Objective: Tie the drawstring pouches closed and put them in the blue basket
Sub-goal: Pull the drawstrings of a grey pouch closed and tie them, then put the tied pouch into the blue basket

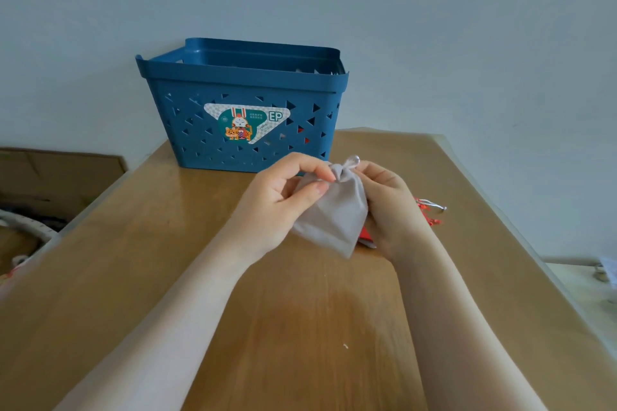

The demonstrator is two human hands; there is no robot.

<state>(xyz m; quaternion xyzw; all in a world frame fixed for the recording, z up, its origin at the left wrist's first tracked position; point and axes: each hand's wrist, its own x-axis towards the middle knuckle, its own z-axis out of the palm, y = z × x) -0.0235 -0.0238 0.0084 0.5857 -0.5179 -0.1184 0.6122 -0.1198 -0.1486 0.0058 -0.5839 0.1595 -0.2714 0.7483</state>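
A grey drawstring pouch (335, 215) hangs between my hands just above the wooden table (167, 260), its neck gathered at the top with a pale cord loop sticking up. My left hand (277, 200) pinches the gathered neck from the left with thumb and forefinger. My right hand (387, 207) grips the neck and cord from the right, its fingertips hidden behind the fabric. The blue basket (243, 87) stands a short way behind the pouch, against the wall. A red pouch (430, 213) lies on the table behind my right hand, mostly hidden.
The basket's front wall has triangular holes and a sticker; red shows through some holes. A cardboard box (60, 177) sits left of the table, lower down. The table's right edge runs close to my right arm, with a pale surface (581, 280) beyond.
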